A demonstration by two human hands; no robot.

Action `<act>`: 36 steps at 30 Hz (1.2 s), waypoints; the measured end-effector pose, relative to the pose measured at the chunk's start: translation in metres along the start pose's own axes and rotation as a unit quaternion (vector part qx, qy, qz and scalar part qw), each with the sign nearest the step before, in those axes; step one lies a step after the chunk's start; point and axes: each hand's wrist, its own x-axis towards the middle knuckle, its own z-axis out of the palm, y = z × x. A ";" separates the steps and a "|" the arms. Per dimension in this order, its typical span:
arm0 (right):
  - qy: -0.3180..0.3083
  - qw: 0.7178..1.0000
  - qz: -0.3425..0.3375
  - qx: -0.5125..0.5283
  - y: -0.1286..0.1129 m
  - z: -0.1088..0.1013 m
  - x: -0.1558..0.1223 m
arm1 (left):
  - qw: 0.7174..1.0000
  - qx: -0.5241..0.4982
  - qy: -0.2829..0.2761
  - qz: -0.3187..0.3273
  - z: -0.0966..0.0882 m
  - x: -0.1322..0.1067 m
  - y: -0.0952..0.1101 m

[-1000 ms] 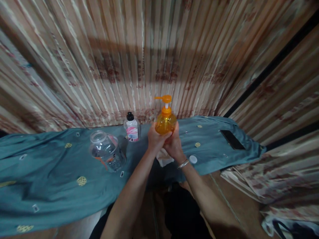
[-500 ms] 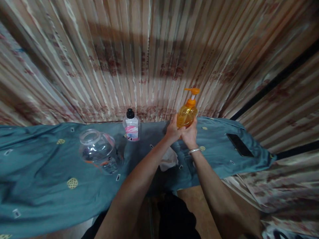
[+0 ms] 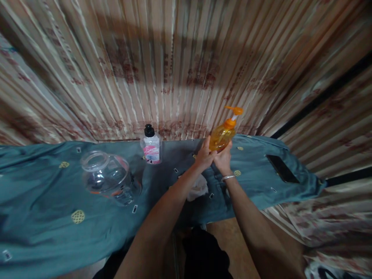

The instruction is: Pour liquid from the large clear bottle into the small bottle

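Both my hands hold an orange pump bottle (image 3: 223, 135) above the blue-green cloth (image 3: 58, 193), tilted with its pump head leaning right. My left hand (image 3: 205, 157) wraps the bottle's lower left side. My right hand (image 3: 223, 162), with a metal bangle on the wrist, grips its base from below. A crumpled white tissue (image 3: 197, 188) lies on the cloth under my forearms.
A clear glass jar (image 3: 104, 178) lies on its side at the left. A small clear bottle with a black cap and pink label (image 3: 151, 146) stands near the striped curtain. A black phone (image 3: 282, 168) rests at the cloth's right end.
Both hands have carried the orange bottle to the right and tilted it further; the view has shifted too. A white cap seen on the cloth earlier is out of sight.
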 end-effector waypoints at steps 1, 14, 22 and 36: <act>-0.004 1.000 0.002 0.003 0.000 -0.001 -0.001 | 1.000 0.003 -0.004 -0.009 -0.002 -0.003 0.000; 0.000 1.000 -0.007 -0.009 0.020 -0.005 -0.024 | 0.997 0.035 0.035 -0.064 -0.070 -0.119 0.016; -0.120 0.977 -0.161 -0.077 0.022 -0.004 -0.108 | 0.989 0.073 0.122 -0.036 -0.126 -0.215 0.051; -0.210 0.945 -0.182 -0.171 -0.015 -0.018 -0.112 | 0.818 0.441 0.256 0.268 -0.246 -0.265 0.130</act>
